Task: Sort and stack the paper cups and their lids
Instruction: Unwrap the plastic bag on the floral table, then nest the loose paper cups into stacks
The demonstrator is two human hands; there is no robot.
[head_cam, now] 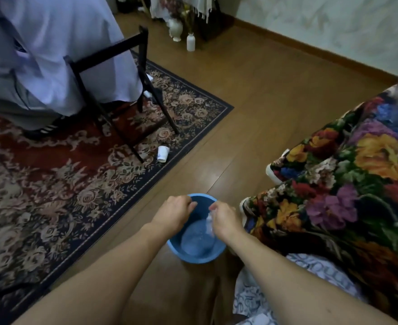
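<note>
- The floor (pixel 252 95) is warm brown wood-look boards that run from the near edge to a brown skirting board along a pale patterned wall (pixel 322 22) at the top right.
- A large rug (pixel 59 179) with a dark red field, pale floral scrolls and a navy border covers the left half of the floor.
- A blue plastic basin (pixel 194 254) stands on the bare boards just off the rug's border, near the lower middle; something clear and filmy lies in it, too blurred to name.
- The left hand (pixel 173 213) reaches over the basin's far-left rim with its fingers curled downward; I cannot tell whether they hold anything.
- The right hand (pixel 223 221) hovers over the basin with its fingers bent onto a clear crinkled piece of plastic (pixel 209 222), apparently pinching it.
- A white paper cup (pixel 163 154) lies tipped on its side on the rug, close to the border and just beside a chair leg, well apart from the basin.
- A black wooden chair (pixel 132 90) stands on the rug, with another person in pale clothing (pixel 43 50) seated on it.
- Bright floral fabric (pixel 348 184) fills the right side.
- Near the far wall stand a white vase (pixel 175 29) and a small white bottle (pixel 190 43) on the floor.
</note>
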